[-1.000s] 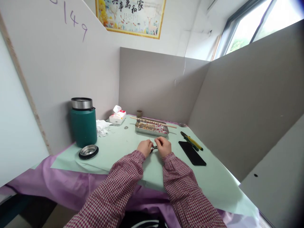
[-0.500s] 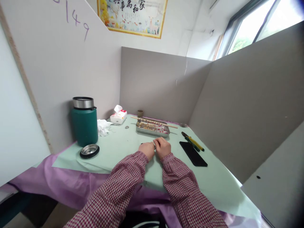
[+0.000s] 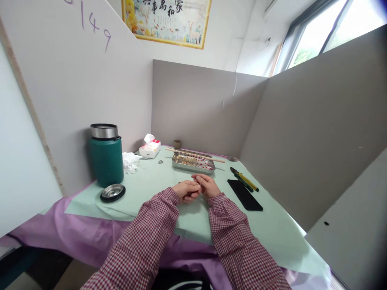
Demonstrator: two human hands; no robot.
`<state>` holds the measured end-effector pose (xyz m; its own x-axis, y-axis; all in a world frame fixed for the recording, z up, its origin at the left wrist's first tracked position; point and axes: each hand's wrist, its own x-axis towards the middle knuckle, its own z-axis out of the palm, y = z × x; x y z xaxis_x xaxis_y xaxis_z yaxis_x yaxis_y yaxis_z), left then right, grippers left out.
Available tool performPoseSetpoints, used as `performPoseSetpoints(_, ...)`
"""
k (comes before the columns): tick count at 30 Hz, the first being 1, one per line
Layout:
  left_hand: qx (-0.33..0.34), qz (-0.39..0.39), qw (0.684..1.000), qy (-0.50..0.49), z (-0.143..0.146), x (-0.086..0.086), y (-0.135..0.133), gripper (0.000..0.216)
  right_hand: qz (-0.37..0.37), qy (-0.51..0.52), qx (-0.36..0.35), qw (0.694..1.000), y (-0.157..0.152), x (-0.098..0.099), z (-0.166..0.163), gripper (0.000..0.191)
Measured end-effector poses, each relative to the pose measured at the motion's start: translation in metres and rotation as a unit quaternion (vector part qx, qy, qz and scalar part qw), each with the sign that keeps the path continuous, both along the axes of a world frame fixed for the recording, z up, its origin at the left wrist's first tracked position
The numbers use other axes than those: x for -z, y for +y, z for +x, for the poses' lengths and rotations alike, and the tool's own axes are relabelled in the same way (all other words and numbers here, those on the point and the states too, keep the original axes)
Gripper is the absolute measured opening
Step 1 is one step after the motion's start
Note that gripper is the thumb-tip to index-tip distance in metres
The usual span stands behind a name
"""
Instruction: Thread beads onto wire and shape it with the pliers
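Note:
My left hand [image 3: 188, 191] and my right hand [image 3: 207, 186] meet at the fingertips above the pale green table cover [image 3: 157, 181]. Both have their fingers curled in a pinch. Whatever lies between them is too small and too covered to make out. Just beyond the hands stands a metal tray [image 3: 193, 166] strewn with small gold and red pieces. A thin wooden stick [image 3: 218, 160] rests across its far part, with small pieces along its length.
On the left are a green flask [image 3: 106, 161], its lid [image 3: 113, 192], crumpled tissue [image 3: 130, 162] and a tissue pack [image 3: 150, 148]. To the right lie a black phone-like slab [image 3: 244, 195] and yellow-green pliers [image 3: 244, 179]. Grey partitions [image 3: 208, 108] enclose the table.
My left hand has turned, so its fingers now show from the side rather than the back. My right hand has rolled slightly toward it. The view has shifted a little.

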<state>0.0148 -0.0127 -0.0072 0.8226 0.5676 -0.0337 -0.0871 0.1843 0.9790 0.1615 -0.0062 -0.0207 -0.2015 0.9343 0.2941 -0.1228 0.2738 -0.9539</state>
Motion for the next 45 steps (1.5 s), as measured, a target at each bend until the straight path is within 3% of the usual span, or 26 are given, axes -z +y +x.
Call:
performPoseSetpoints(4,0.016,-0.001,1.0,-0.009,-0.002,-0.002,-0.003,0.028,-0.007,0.071,-0.041,0.997,-0.008,-0.005,0.0,0.025)
performPoseSetpoints(12,-0.075,0.056,0.996,0.011,0.005,-0.002,-0.004,0.031,-0.011,0.055,0.026,0.998,-0.001,-0.004,-0.005,0.024)
performPoseSetpoints(19,-0.178,0.037,0.982,-0.04,0.01,0.004,0.005,0.027,0.019,0.079,0.111,0.991,0.002,-0.001,-0.004,0.023)
performPoseSetpoints(23,-0.243,0.021,0.967,-0.066,0.011,0.005,0.01,0.024,0.07,0.058,0.163,0.982,0.002,0.0,-0.006,0.022)
performPoseSetpoints(29,-0.32,0.0,0.945,-0.061,0.01,0.005,0.013,0.022,0.167,-0.055,0.215,0.961,-0.004,0.0,-0.013,0.019)
performPoseSetpoints(34,-0.359,-0.015,0.931,-0.064,0.009,0.004,0.013,0.023,0.297,-0.188,0.239,0.905,-0.014,0.002,-0.017,0.018)
performPoseSetpoints(36,-0.356,-0.02,0.932,-0.065,0.008,0.003,0.014,0.023,0.316,-0.213,0.233,0.895,-0.015,0.004,-0.016,0.018)
performPoseSetpoints(38,-0.343,-0.02,0.936,-0.076,0.007,0.004,0.014,0.022,0.287,-0.205,0.226,0.908,-0.013,0.005,-0.013,0.019)
performPoseSetpoints(41,-0.296,-0.006,0.95,-0.097,0.005,0.005,0.014,0.022,0.185,-0.111,0.2,0.956,-0.005,0.004,-0.004,0.027)
performPoseSetpoints(45,-0.203,0.016,0.977,-0.057,0.006,0.008,0.011,0.026,0.042,0.012,0.112,0.993,0.001,-0.004,0.007,0.032)
